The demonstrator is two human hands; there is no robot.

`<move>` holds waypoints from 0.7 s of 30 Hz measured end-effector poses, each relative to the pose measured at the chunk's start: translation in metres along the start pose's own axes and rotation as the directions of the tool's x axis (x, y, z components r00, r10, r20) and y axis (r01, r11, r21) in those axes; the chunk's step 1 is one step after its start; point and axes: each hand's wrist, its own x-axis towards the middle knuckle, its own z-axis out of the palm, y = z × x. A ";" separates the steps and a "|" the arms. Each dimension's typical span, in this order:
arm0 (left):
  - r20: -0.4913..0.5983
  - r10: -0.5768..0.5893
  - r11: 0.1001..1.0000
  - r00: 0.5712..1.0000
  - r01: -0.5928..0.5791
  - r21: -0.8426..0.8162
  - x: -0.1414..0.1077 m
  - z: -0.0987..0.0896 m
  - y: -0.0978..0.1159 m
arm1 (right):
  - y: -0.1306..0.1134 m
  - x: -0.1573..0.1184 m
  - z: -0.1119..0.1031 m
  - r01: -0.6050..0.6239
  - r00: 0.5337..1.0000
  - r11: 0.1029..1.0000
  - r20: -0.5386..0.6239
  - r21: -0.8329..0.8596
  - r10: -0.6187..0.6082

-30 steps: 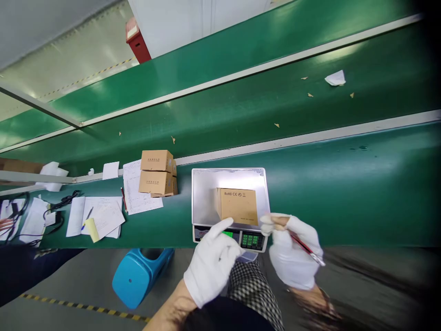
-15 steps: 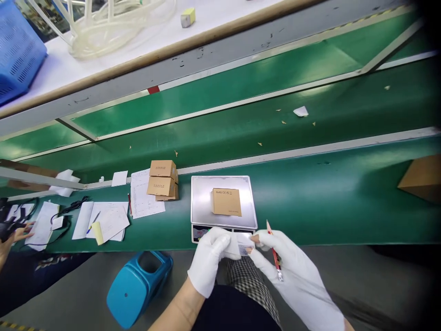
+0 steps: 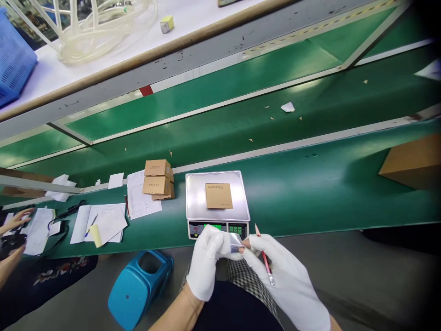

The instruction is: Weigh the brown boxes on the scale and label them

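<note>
My left hand [image 3: 204,264], in a white glove, is closed round a small white and silver label strip [image 3: 235,242] just in front of the scale. The bare thumb and fingertip of my gloved right hand [image 3: 287,273] pinch the strip's right end. A red pencil [image 3: 266,262] with a pale tip is also held in that hand, lying across its fingers. Behind both hands, a flat brown cardboard box [image 3: 219,196] with printed marks rests on the metal pan of the digital scale [image 3: 193,197]. My left hand partly covers the scale's lit green display.
Small brown boxes [image 3: 156,185] are stacked on a written sheet [image 3: 134,197] left of the scale. Further left are papers [image 3: 110,223] and another person's hands [image 3: 15,225]. A blue stool [image 3: 129,294] stands below; a large cardboard box [image 3: 413,161] is at right.
The view has shifted slightly, and more of the scale's display and keypad shows. Both my hands keep hold of the label strip. The other person's hands at far left have moved.
</note>
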 end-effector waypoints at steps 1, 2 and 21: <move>-0.003 0.003 1.000 1.000 -0.003 0.010 -0.001 0.001 0.001 | 0.000 0.000 0.001 0.026 0.999 1.000 -0.024 -0.001 -0.026; -0.014 -0.006 1.000 1.000 0.006 0.022 -0.002 0.001 0.001 | 0.000 -0.001 0.001 0.063 0.997 0.998 -0.049 -0.010 -0.063; -0.213 0.227 0.751 0.950 -0.031 0.660 0.038 -0.044 -0.006 | 0.035 0.083 0.018 -0.359 0.925 0.931 0.153 0.059 0.347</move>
